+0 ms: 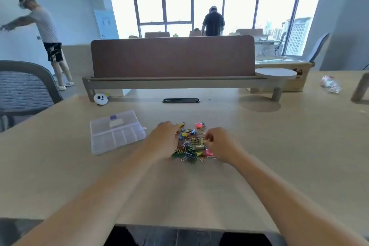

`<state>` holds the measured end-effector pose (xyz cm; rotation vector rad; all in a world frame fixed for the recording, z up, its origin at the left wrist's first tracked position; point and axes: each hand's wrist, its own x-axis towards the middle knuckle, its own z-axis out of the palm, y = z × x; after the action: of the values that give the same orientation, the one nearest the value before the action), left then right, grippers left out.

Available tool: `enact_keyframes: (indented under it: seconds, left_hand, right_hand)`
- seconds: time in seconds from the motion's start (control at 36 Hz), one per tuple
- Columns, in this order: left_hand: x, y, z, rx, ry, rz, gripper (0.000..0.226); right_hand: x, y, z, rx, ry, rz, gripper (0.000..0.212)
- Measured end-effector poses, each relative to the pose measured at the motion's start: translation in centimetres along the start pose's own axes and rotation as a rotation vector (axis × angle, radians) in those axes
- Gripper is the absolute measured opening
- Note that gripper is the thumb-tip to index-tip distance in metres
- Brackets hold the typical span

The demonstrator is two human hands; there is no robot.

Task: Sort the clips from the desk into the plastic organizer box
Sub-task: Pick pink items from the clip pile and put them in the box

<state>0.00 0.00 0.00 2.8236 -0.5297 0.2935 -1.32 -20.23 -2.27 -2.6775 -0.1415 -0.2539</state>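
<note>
A heap of coloured clips (191, 144) lies on the wooden desk: paper clips, small binder clips and a few round pink ones. My left hand (163, 138) rests on the heap's left side, fingers curled into the clips. On the right side sits my right hand (218, 145), its fingertips pinched together at the heap's edge; whether they hold a clip is hidden. A clear plastic organizer box (115, 132) with its lid closed lies flat to the left of the heap, a short gap from my left hand.
A brown divider panel (172, 56) on a shelf crosses the desk's far side, with a cable slot (181, 100) before it. A small white round device (100, 99) sits back left, a crumpled wrapper (329, 84) far right. An office chair (24, 88) stands left.
</note>
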Motion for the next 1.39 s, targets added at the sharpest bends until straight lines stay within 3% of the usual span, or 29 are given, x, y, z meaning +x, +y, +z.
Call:
enact_keyframes:
  seconds: [0.14, 0.39, 0.81, 1.03, 1.39]
  left_hand:
    - [-1.1, -0.8, 0.8, 0.046, -0.077, -0.081, 0.037]
    - [-1.2, -1.7, 1.6, 0.048, -0.082, -0.038, 0.034]
    - [-0.5, -2.9, 1.6, 0.0, -0.074, 0.027, 0.019]
    - [3.3, -2.0, 1.0, -0.154, -0.017, 0.036, 0.015]
    - [8.8, -1.7, 2.6, -0.169, -0.019, 0.077, 0.022]
  right_hand:
    - [-1.1, -0.3, 0.8, -0.088, -0.078, 0.005, 0.023]
    - [-1.1, -0.8, 1.6, -0.201, -0.121, -0.007, 0.013]
    - [0.4, -1.8, -0.6, -0.092, -0.028, 0.016, 0.004]
    - [5.4, -1.1, 0.0, -0.104, 0.037, 0.001, 0.024]
    - [12.3, 0.5, 2.1, -0.167, -0.1, -0.046, 0.04]
